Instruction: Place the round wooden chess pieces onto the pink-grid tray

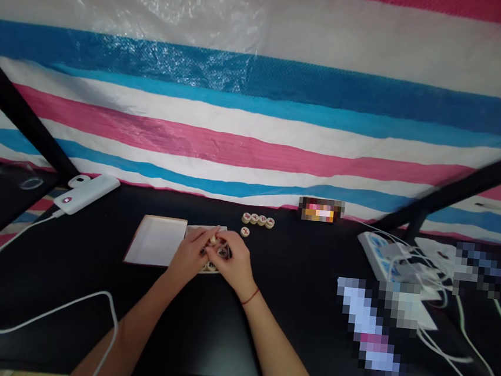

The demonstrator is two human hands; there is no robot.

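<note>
Over an open box (191, 228) of round Chinese chess pieces (211, 266), my two hands meet with their fingertips close together. My left hand (188, 253) is closed at the fingers and reaches in from the box's left side. From the right, my right hand (236, 263) curls its thumb and fingers inward. A pale chess piece (213, 239) shows between the fingertips of both hands; part of it is hidden. Beside the box on the left lies its lid (157, 241), pale inside. Behind the box stand several chess pieces (254, 218) in a row, with a single piece (245, 232) in front.
A white power bank (88, 195) with a cable lies at the left. On the right are a power strip (374, 256) with tangled cables and a blurred phone-like object (367, 329). A small blurred pack (320, 210) stands at the back, before a striped plastic sheet (254, 153).
</note>
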